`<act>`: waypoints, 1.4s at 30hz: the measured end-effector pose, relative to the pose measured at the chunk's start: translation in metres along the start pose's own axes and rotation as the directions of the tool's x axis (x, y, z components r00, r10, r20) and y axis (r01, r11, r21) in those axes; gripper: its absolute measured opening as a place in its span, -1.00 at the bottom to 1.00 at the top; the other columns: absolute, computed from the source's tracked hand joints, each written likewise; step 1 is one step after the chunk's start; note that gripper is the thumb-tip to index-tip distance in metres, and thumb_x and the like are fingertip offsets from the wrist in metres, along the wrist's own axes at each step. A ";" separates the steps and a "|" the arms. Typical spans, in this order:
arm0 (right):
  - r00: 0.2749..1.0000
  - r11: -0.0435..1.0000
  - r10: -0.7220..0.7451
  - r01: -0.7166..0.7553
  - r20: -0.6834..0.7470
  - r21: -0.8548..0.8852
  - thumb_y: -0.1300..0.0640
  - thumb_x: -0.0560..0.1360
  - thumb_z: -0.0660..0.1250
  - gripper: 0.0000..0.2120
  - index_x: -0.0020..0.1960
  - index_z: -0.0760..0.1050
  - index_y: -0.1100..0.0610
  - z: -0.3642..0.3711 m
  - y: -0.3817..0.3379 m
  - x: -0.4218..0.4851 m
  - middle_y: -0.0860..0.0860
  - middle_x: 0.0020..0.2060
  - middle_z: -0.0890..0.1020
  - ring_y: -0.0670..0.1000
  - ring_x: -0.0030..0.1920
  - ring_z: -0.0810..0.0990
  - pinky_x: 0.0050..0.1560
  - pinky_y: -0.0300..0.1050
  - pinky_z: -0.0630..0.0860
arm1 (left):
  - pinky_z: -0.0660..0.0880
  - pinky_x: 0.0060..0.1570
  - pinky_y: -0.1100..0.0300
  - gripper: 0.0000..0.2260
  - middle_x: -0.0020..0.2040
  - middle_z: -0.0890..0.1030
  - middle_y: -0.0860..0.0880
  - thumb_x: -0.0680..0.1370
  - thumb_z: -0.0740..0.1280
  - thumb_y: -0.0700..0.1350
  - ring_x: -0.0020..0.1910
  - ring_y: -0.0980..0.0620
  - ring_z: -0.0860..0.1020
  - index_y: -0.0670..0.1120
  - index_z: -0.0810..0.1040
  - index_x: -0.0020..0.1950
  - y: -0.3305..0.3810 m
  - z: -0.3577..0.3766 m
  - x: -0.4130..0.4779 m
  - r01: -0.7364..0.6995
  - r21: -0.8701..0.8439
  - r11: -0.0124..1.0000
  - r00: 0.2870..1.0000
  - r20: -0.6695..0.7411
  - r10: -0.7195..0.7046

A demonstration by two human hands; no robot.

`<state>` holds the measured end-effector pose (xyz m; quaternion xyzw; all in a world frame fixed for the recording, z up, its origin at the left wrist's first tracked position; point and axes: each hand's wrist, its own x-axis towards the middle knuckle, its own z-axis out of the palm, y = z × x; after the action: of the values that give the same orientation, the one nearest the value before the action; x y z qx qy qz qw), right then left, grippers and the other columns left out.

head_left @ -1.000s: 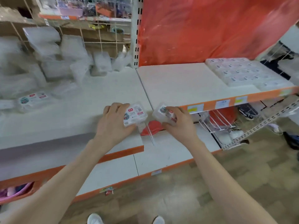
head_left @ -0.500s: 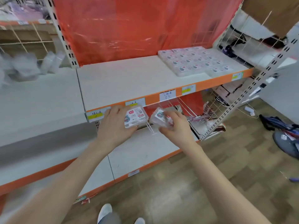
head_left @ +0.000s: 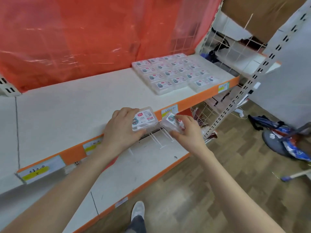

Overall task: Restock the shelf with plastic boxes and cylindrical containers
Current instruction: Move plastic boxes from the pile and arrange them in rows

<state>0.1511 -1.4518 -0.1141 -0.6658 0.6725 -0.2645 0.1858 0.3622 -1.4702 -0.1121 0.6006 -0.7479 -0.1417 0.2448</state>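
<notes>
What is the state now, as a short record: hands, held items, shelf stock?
left hand: grips a labelled clear plastic box, label up, at the front edge of the upper shelf
right hand: grips a second clear box, tilted
stocked boxes: flat block at that shelf's right end
free space: bare shelf surface left of that block

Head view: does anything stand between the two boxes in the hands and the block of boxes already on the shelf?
Nothing visible does. The left hand grips one plastic box and the right hand a second box, at the orange front edge of the shelf; its bare white top runs unbroken to the stocked boxes.
</notes>
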 end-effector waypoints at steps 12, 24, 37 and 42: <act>0.998 0.996 -0.024 0.019 -0.057 -0.092 0.23 0.35 0.40 -0.51 0.27 0.45 0.12 -0.026 0.041 0.115 0.06 0.25 0.47 0.17 0.25 0.37 0.22 -0.06 0.24 | 0.26 0.12 0.20 -0.44 0.28 0.42 0.02 0.39 0.41 0.07 0.23 -0.02 0.32 0.02 0.38 0.36 0.009 0.031 0.102 -0.037 -0.001 0.999 0.999 -0.008 0.037; 0.942 0.950 -0.198 0.252 0.272 -0.183 0.31 0.34 0.29 -0.44 0.28 0.41 -0.04 -0.047 0.091 0.193 -0.10 0.38 0.32 0.03 0.41 0.12 0.32 0.02 0.07 | 0.17 0.18 0.29 -0.43 0.30 0.41 0.03 0.40 0.39 0.08 0.26 0.00 0.32 0.00 0.36 0.38 0.044 0.078 0.121 0.061 0.065 0.996 0.998 -0.021 -0.059; 0.842 0.845 -0.516 0.531 0.159 -0.065 0.21 0.33 0.19 -0.61 0.11 0.58 0.20 -0.052 0.115 0.193 0.12 0.11 0.59 0.22 0.16 0.49 0.17 0.11 0.35 | 0.15 0.25 0.27 -0.46 0.29 0.44 -0.09 0.38 0.46 -0.10 0.27 -0.09 0.34 -0.13 0.43 0.33 0.073 0.105 0.123 0.224 0.029 0.974 0.968 -0.123 -0.219; 0.778 0.760 -0.628 0.615 0.007 -0.210 0.23 0.29 0.33 -0.72 -0.01 0.60 0.22 -0.045 0.123 0.179 0.17 -0.03 0.63 0.23 -0.05 0.61 -0.08 0.16 0.50 | 0.18 0.32 0.16 -0.55 0.35 0.37 -0.16 0.44 0.36 -0.08 0.34 -0.14 0.28 -0.15 0.45 0.31 0.084 0.107 0.119 0.272 0.007 0.962 0.957 -0.111 -0.269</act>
<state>0.0179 -1.6281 -0.1341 -0.8574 0.4422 -0.2632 -0.0022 0.2159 -1.5738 -0.1365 0.7068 -0.6457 -0.1322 0.2568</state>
